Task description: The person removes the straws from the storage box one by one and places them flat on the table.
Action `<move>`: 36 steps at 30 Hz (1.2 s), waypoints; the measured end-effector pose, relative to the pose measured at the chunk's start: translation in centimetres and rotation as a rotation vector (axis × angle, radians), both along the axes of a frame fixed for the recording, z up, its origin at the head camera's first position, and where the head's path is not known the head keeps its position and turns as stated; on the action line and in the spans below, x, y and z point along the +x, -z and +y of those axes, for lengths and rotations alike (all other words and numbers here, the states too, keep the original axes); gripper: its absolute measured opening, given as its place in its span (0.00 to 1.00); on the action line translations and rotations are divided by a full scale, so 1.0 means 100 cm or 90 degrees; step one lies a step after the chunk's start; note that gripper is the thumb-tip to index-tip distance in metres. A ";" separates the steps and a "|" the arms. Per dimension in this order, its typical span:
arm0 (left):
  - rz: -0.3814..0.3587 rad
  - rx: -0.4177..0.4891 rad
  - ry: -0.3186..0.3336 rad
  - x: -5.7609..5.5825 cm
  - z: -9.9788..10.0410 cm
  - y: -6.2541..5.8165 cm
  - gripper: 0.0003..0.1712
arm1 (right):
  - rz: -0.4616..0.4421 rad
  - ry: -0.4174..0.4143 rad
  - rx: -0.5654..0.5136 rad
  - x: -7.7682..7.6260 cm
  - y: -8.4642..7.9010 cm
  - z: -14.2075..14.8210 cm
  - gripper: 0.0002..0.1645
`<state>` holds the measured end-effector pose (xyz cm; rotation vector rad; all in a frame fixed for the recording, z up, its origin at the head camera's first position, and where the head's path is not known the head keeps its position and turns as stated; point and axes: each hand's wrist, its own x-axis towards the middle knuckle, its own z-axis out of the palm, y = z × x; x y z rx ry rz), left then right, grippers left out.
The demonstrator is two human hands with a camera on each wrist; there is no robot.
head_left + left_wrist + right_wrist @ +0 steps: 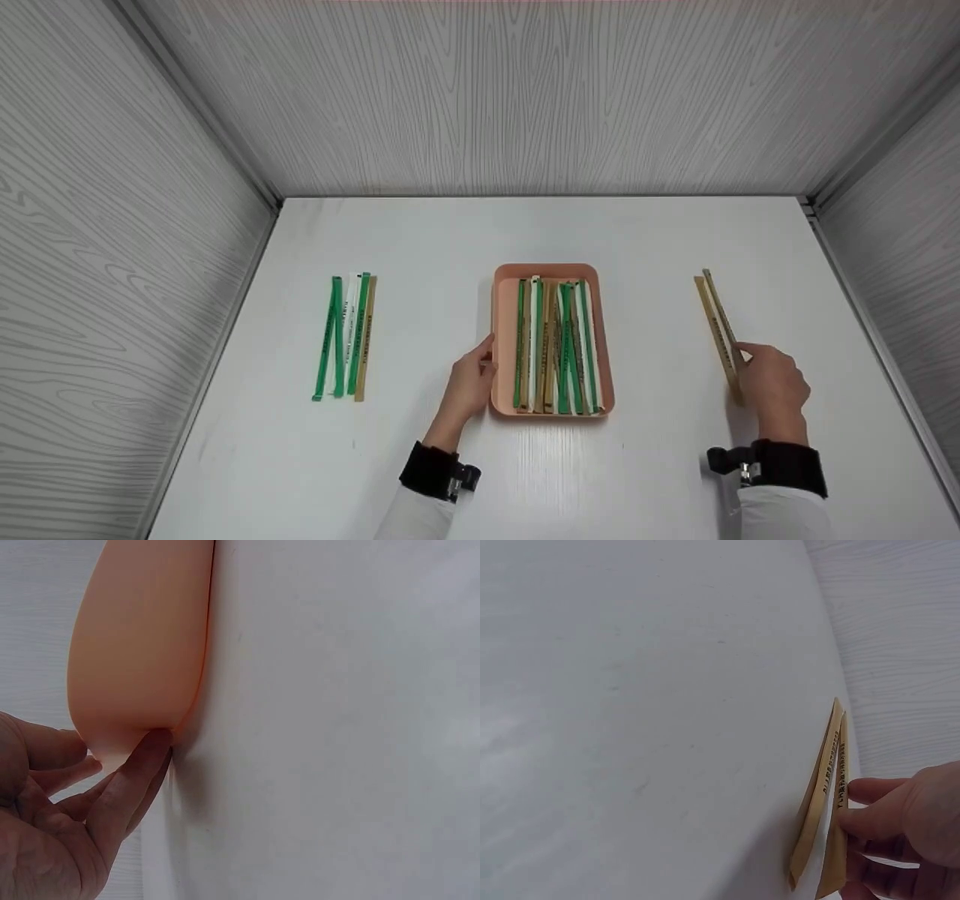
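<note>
My left hand (469, 382) grips the left wall of an orange tray (506, 345); in the left wrist view its fingers (124, 791) touch the tray's outer side (142, 637). Inside the tray lie several long paper-wrapped sticks (545, 345), like wrapped straws, in green, white and brown. At the right, my right hand (772, 386) pinches a brown wrapped stick (841, 772) between thumb and finger. Close beside it is another brown wrapped stick (712, 322), its lower end near the hand. Both carry dark print.
A loose group of green, white and brown wrapped sticks (352, 337) lies left of the tray on the white table (420, 240). Grey wood-patterned panels (480, 97) stand along the back and both sides.
</note>
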<state>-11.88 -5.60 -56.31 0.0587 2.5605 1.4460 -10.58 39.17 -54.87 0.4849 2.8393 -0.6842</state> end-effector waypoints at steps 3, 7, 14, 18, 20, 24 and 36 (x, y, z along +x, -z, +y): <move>0.004 -0.003 0.002 0.000 0.000 0.000 0.30 | -0.025 0.004 -0.005 0.000 0.000 0.000 0.27; 0.006 -0.003 0.002 0.000 0.000 0.000 0.31 | -0.055 0.014 -0.013 0.000 -0.002 0.001 0.29; -0.003 -0.008 -0.002 -0.001 0.000 -0.001 0.31 | 0.007 0.023 -0.017 -0.001 -0.014 -0.015 0.26; -0.010 -0.006 -0.006 -0.001 0.000 -0.001 0.31 | 0.124 -0.013 -0.047 -0.004 -0.027 -0.047 0.23; -0.011 -0.005 -0.006 -0.002 0.000 0.000 0.31 | 0.173 -0.051 -0.055 -0.006 -0.033 -0.066 0.22; -0.014 0.000 -0.007 -0.001 0.001 0.000 0.31 | 0.234 -0.135 -0.063 -0.005 -0.036 -0.109 0.21; -0.014 0.016 -0.009 -0.002 0.000 -0.001 0.31 | 0.173 -0.315 -0.078 0.001 -0.018 -0.213 0.19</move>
